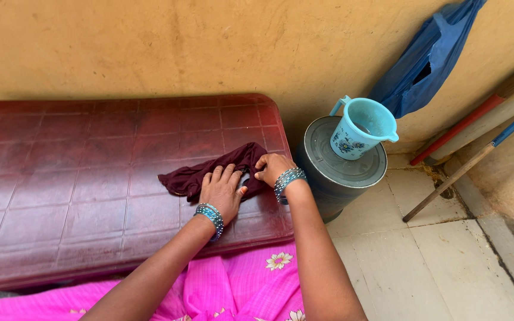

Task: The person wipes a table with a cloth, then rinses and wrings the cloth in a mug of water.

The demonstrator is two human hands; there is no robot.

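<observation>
Two hands work a dark maroon cloth (209, 172) lying near the right end of the red tiled bench (60, 172): the left hand (222, 191) lies flat on it with fingers spread, and the right hand (272, 167), at about two o'clock from the left, pinches the cloth's edge. At three o'clock from the cloth, just beside the bench, a turquoise plastic jug (361, 126) stands on a lidded metal drum (343, 163), with a blue plastic bag (426, 59) hanging on the wall at one o'clock.

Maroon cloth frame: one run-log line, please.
left hand: flat on maroon cloth | right hand: pinching cloth edge | surface: red tiled-pattern table | nearby: teal jug on metal drum lid
</observation>
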